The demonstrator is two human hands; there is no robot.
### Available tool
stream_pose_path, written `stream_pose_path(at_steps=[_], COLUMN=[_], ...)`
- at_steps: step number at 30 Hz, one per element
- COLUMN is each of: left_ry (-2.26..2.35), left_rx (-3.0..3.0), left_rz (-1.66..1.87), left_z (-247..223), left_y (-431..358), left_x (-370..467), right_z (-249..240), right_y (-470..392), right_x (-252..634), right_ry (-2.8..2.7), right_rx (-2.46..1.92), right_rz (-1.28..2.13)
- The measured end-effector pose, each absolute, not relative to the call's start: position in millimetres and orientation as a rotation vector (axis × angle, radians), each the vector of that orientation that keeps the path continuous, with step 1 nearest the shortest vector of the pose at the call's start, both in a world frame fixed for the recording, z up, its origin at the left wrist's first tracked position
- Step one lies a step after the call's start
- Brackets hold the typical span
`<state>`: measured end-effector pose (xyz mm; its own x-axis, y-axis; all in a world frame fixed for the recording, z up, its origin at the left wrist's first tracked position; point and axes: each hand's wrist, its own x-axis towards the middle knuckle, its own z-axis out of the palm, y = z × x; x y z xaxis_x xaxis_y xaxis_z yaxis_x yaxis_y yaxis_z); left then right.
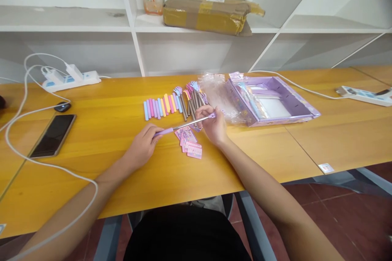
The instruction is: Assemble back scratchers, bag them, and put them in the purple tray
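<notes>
Between my hands, above the table, is a telescopic back scratcher [190, 123] with a purple handle and a thin metal rod. My left hand [143, 143] is closed around the handle. Up at the rod's far end, my right hand [214, 126] pinches it by the purple head, which the fingers partly cover. Just beyond lie more back scratcher heads on metal rods [185, 108], with pink, blue, yellow and purple claws. To their left is a row of loose coloured handles [161, 107]. Below the held rod lie several pink printed cards [194, 150].
A purple box [306, 110] holds wrapped back scratchers, with clear plastic bags [219, 96] beside it. Leftward are a phone [54, 136], a power strip [73, 80] and a white cable crossing over my left forearm. Another power strip [364, 94] is far right. A taped parcel [208, 13] sits on the shelf.
</notes>
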<state>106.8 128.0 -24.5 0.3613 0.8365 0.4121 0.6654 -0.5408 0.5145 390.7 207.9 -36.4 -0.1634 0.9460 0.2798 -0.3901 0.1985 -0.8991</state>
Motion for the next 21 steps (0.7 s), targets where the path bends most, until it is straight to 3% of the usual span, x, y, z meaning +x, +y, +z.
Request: stream_pose_path(at_steps=[21], left_ry=[1.291], left_rx=[2.377], left_rz=[0.964], left_z=[-20.8], left_y=[121.4], left_x=[115.3], right_z=[-37.7], right_y=[197.2], right_x=[385.7], right_ry=[-1.224], right_rx=[-0.617], right_rz=[1.375])
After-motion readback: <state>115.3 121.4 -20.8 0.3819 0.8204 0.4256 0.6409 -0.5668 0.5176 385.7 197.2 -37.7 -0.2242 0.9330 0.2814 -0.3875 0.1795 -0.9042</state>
